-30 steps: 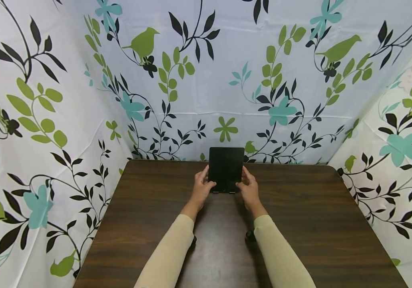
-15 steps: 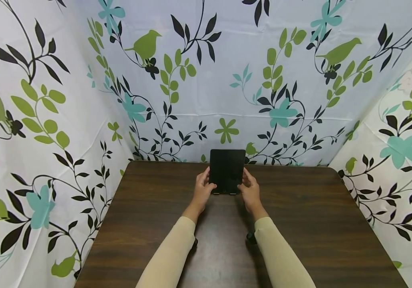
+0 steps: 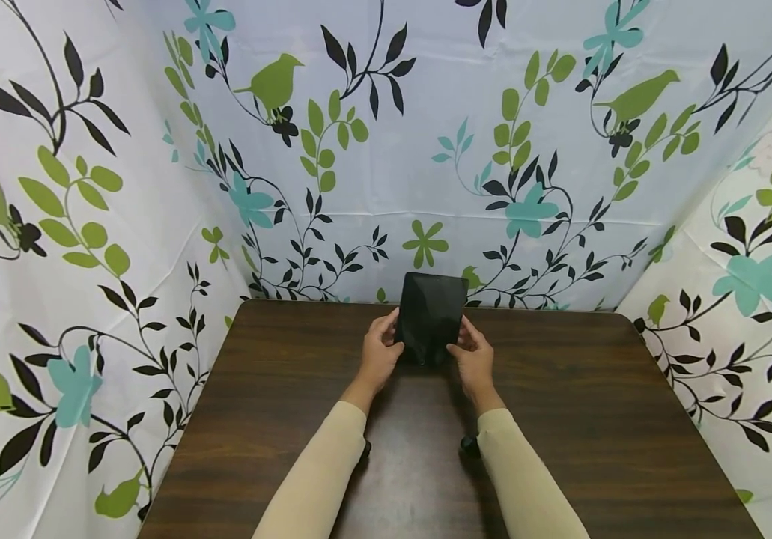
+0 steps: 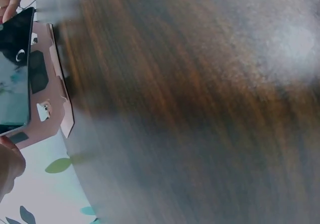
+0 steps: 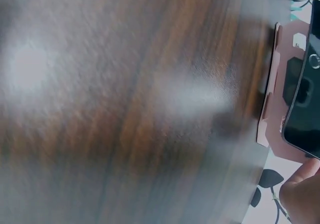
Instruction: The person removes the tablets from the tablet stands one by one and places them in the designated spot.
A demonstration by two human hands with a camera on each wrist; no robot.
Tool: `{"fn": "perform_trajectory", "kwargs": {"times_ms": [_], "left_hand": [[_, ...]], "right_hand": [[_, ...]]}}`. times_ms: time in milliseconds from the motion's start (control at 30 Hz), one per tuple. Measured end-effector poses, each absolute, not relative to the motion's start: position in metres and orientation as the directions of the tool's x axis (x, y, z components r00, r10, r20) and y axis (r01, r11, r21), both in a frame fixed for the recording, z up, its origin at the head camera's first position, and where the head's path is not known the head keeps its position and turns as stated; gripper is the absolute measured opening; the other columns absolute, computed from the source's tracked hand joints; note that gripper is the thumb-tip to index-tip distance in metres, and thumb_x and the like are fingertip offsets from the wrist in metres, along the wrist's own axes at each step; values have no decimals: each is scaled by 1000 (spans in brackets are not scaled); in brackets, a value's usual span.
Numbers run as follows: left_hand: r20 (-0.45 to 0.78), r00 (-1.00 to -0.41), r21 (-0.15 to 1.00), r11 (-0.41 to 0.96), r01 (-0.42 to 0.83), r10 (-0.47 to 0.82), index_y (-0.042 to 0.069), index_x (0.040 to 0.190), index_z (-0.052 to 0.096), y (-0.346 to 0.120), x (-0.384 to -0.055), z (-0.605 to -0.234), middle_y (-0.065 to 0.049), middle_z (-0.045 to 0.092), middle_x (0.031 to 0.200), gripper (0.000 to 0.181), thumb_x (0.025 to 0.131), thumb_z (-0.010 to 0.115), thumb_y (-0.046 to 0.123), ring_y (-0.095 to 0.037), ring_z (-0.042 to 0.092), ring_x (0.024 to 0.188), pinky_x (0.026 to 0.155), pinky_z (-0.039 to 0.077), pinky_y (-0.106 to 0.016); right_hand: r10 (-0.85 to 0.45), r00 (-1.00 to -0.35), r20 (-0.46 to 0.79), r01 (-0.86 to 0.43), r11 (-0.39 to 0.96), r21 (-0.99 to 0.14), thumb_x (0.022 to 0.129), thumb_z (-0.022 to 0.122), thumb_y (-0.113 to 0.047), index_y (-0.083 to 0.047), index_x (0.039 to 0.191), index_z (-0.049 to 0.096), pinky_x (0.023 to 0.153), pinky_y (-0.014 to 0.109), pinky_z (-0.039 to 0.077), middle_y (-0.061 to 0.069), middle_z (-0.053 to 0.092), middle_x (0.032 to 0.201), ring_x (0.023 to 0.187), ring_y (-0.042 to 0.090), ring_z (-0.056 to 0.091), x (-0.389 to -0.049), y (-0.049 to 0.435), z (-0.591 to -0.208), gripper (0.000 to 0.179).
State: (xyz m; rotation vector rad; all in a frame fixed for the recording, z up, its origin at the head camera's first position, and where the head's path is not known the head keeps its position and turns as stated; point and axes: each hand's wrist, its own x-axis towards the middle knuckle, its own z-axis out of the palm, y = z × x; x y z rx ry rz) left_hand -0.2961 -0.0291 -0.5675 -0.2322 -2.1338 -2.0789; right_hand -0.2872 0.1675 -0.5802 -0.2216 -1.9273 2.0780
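Note:
A black tablet with a round home button is held up near the far edge of the table, between my two hands. My left hand grips its left side, thumb on the front. On the right side my right hand holds it the same way. Behind the tablet, a rose-pink stand with dark pads appears in the left wrist view. The right wrist view also has the stand, with a gap between its lower lip and the tablet. The fingers behind the tablet are mostly hidden.
The dark wood table spreads to both sides and toward me. Just past its far edge hangs a white curtain printed with leaves and birds. More of this cloth closes off the left and right.
The tablet has shifted slightly right and up and now leans a little clockwise. Its lower edge has come away from the stand's lip tabs, which no longer show in the head view.

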Motion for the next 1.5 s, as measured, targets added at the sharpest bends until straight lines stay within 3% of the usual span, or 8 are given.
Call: {"fn": "perform_trajectory", "kwargs": {"times_ms": [167, 433, 800, 1100, 1367, 1500], "left_hand": [[241, -971, 970, 26, 241, 5, 9, 144, 59, -31, -295, -566, -15, 58, 130, 69, 82, 57, -21, -22, 51, 109, 83, 45, -26], [269, -963, 963, 19, 269, -25, 4, 144, 58, -36, -293, -563, -22, 57, 128, 67, 83, 60, -24, -33, 52, 108, 81, 46, -27], [293, -955, 956, 44, 290, -57, -3, 143, 55, -47, -278, -522, -29, 55, 124, 66, 81, 55, -26, -43, 52, 109, 80, 46, -29], [294, -953, 956, 44, 291, -74, -3, 142, 57, -53, -275, -510, -30, 55, 126, 65, 81, 54, -25, -44, 52, 110, 83, 47, -34], [329, -937, 944, 60, 324, -118, -5, 139, 59, -59, -277, -508, -31, 56, 121, 66, 77, 53, -27, -44, 52, 106, 78, 46, -30], [342, -929, 940, 65, 336, -140, -6, 138, 59, -63, -278, -507, -33, 56, 120, 68, 74, 51, -28, -44, 52, 104, 77, 46, -30]], "right_hand": [[355, -932, 76, -113, -83, -990, 82, 68, 21, -7, 142, 61, 78, 12, 51, 4, 58, 112, 96, 12, 58, -285, 166, -582, 67], [354, -930, 100, -137, -82, -987, 82, 68, 21, -8, 138, 65, 80, 11, 50, 3, 60, 108, 95, 12, 56, -285, 164, -573, 63], [298, -943, 147, -181, -88, -980, 79, 66, 23, 2, 136, 63, 84, 18, 50, 9, 60, 109, 96, 20, 55, -274, 149, -529, 61], [276, -946, 169, -209, -122, -970, 80, 64, 26, 5, 137, 61, 80, 17, 49, 25, 56, 113, 96, 24, 54, -274, 141, -521, 61], [308, -936, 173, -211, -97, -973, 80, 65, 25, 0, 136, 64, 80, 14, 49, 12, 59, 111, 92, 11, 55, -292, 134, -543, 62], [277, -948, 159, -196, -112, -974, 80, 65, 25, 3, 138, 61, 78, 15, 50, 27, 57, 118, 95, 19, 55, -293, 131, -541, 62]]}}
